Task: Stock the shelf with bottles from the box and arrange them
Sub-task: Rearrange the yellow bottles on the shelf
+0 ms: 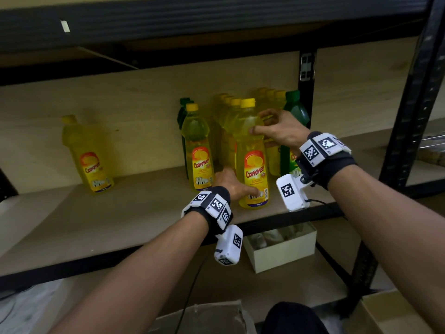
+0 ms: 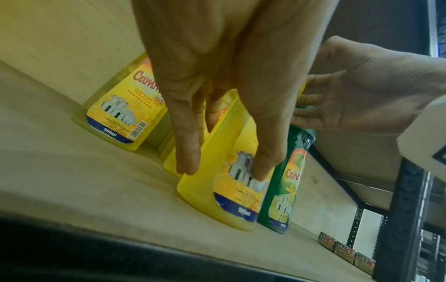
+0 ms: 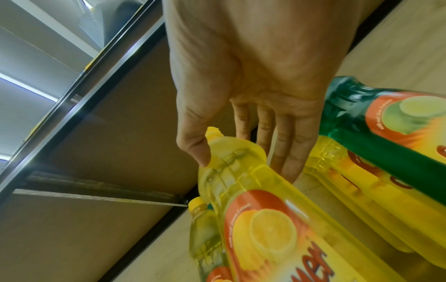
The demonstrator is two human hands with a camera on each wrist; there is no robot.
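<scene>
- Front yellow bottle: upright near the shelf front edge, just ahead of the yellow row.
- Left hand: low on that bottle, thumb on the label, fingers round its left side.
- Right hand: at the bottle's shoulder, thumb in front, fingers curved behind.
- Green bottle: just right, by the black post.
- Lone yellow bottle: well left, leaning on the back panel.
- White box: on the lower shelf.

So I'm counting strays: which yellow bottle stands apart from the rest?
The yellow bottle on the far left, alone against the back wall; the others cluster by the hands.
</scene>
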